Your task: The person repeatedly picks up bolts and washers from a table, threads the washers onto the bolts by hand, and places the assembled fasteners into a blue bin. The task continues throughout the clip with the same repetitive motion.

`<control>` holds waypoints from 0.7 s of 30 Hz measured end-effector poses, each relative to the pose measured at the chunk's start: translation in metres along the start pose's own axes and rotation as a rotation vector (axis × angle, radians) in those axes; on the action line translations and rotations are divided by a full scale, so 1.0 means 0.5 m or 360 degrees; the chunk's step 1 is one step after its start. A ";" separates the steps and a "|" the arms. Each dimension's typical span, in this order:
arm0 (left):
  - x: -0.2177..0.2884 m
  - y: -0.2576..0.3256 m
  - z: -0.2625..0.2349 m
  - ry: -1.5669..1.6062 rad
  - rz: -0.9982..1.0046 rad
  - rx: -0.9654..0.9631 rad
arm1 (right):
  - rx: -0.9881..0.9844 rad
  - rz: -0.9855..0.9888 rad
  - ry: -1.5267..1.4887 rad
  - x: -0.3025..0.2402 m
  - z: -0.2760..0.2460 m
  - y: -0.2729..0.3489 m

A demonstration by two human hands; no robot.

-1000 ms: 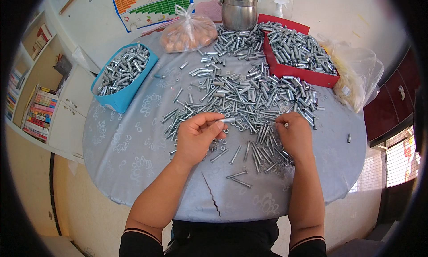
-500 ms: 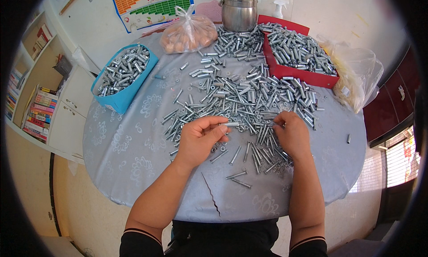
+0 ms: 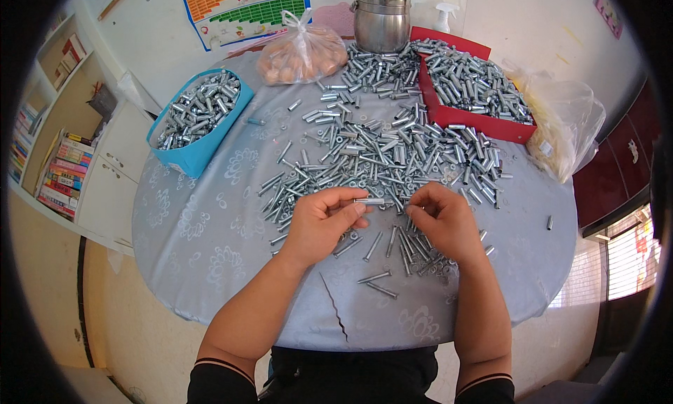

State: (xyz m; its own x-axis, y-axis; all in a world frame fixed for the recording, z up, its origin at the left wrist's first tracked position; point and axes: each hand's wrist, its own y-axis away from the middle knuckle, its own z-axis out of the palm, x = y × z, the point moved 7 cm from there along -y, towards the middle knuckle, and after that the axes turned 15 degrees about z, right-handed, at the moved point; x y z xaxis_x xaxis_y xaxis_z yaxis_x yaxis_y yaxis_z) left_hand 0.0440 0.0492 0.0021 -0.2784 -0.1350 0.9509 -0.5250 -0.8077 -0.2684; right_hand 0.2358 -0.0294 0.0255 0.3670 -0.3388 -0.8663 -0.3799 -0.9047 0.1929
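Observation:
Between thumb and fingers, my left hand holds a silver sleeve anchor bolt level, its free end pointing right. My right hand is closed in a pinch just off that end; whatever its fingertips hold is too small to make out. Beyond both hands spreads a heap of loose bolts, metal sleeves, nuts and washers. More long bolts lie beneath and beside my right hand, and two single bolts rest nearer to me.
A blue box of metal sleeves stands at the left, a red box of them at the back right. Along the back are a tied bag of eggs, a steel pot and a clear plastic bag. The grey tablecloth has a tear.
My right hand has come left and a little nearer, from the heap to the bolt's end. The left hand keeps hold of the bolt. The view has shifted slightly.

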 end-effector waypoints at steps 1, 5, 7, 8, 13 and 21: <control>0.001 0.000 -0.001 -0.0007 0.0004 0.0005 | -0.0052 0.0017 -0.0019 0.001 0.008 0.001; -0.002 -0.001 0.002 0.0039 -0.0021 0.0000 | -0.0206 0.0051 -0.0422 0.013 0.026 -0.007; 0.000 -0.002 0.004 0.0045 -0.0016 -0.0012 | -0.0273 0.0084 -0.0591 0.013 0.029 -0.010; 0.000 -0.002 0.004 0.0034 -0.0008 -0.0018 | -0.0305 0.0098 -0.0654 0.013 0.031 -0.010; -0.004 -0.002 0.004 0.0084 -0.0005 -0.0048 | -0.0511 0.0113 -0.0806 0.009 0.043 -0.009; 0.000 0.001 0.011 0.0181 -0.0141 -0.0134 | -0.0556 0.0194 -0.0865 0.007 0.050 -0.002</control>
State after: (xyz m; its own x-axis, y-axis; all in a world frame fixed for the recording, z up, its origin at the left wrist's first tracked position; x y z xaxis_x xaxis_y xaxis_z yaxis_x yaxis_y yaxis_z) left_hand 0.0480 0.0457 0.0028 -0.3148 0.0047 0.9491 -0.6160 -0.7618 -0.2006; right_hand 0.2161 -0.0232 0.0106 -0.1772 -0.3485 -0.9204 -0.0601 -0.9296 0.3635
